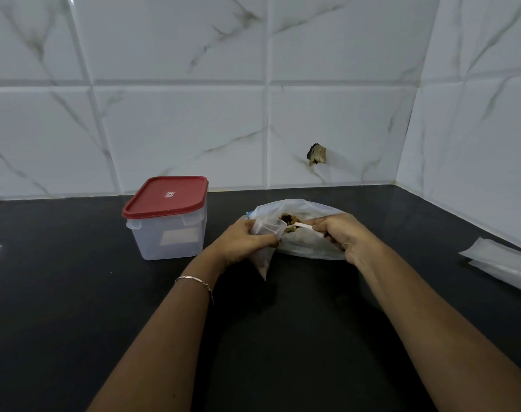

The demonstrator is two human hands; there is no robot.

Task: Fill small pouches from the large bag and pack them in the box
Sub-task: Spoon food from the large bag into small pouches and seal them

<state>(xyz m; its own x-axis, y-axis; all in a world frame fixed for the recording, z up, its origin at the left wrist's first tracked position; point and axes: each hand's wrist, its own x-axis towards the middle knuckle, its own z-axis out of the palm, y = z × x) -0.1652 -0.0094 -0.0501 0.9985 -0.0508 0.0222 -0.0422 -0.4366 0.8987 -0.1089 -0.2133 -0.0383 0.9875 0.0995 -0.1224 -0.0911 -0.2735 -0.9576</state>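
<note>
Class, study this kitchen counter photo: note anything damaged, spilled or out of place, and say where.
One thing: a jagged hole broken through the marbled wall tile, just above the counter, behind the large bag. Its dark, chipped edges look like damage. No spill shows on the counter.

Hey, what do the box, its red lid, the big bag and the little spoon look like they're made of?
Box: frosted translucent plastic, contents show dimly through. Lid: opaque red plastic, smooth. Large bag: thin whitish plastic film, crinkled, semi-see-through. Spoon: white, probably plastic; too small to be sure.
</note>
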